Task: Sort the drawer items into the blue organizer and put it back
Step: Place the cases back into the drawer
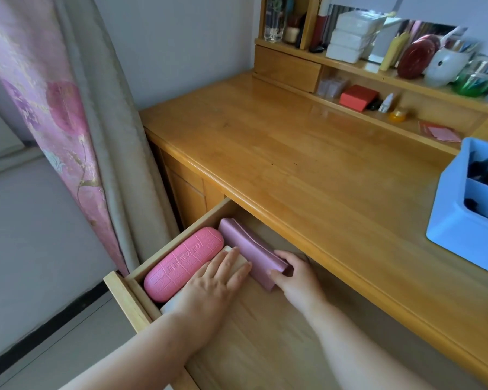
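Observation:
The wooden drawer [130, 299] stands pulled out under the desk. A pink glasses case [181, 263] lies along its left wall. Beside it lies a white box [241, 261], mostly covered by my left hand [214, 282], which rests flat on it with straight fingers. To the right lies a mauve case [245, 243]; my right hand [293, 277] grips its near end, thumb and fingers curled round it. The blue organizer [457, 220] sits on the desktop at the right edge, with dark small items in its compartments.
The desktop [307, 164] stretches wide between the drawer and a shelf unit [378, 77] loaded with boxes, bottles and cups. A pink and beige curtain [76, 136] hangs left of the desk. The drawer floor [265, 333] shows bare wood right of the cases.

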Demonstrator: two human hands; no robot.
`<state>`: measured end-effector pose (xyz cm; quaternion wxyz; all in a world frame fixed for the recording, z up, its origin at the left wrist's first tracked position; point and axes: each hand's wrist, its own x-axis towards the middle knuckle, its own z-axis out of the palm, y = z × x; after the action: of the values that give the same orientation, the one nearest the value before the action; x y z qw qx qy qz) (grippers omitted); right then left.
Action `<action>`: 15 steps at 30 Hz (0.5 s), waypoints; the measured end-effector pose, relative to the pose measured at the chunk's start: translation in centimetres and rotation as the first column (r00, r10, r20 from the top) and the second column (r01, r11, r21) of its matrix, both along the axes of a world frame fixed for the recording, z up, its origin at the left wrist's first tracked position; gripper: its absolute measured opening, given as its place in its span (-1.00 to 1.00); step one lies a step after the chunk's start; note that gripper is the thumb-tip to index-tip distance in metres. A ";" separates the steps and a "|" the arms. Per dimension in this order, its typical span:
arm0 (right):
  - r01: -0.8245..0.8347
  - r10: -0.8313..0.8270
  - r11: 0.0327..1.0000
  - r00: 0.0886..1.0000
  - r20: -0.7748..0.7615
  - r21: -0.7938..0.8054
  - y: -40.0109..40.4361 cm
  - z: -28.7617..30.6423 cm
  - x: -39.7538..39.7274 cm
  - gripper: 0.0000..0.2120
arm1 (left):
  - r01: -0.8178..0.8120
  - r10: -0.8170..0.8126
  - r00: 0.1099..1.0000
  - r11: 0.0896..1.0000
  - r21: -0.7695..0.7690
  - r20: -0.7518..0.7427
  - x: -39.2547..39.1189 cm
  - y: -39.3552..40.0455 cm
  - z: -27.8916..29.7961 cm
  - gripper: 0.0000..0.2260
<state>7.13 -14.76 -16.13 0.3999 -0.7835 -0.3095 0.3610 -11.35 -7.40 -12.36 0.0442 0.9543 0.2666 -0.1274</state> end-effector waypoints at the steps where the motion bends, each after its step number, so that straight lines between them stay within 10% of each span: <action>1: -0.013 0.013 1.000 1.000 0.013 -0.005 0.5 -0.1 -0.2 -0.56 | -0.004 0.004 1.000 1.000 -0.010 0.002 0.0 0.1 0.1 -0.21; 15: -0.113 0.129 0.985 0.984 0.126 -0.130 -4.3 2.2 -1.6 -0.29 | 0.029 -0.028 0.999 0.999 0.029 -0.043 0.1 -0.8 0.6 -0.21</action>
<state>5.54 -19.04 -13.95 0.3067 -0.8087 -0.3602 0.3494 -11.26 -8.18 -11.80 0.0227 0.9557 0.2556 -0.1442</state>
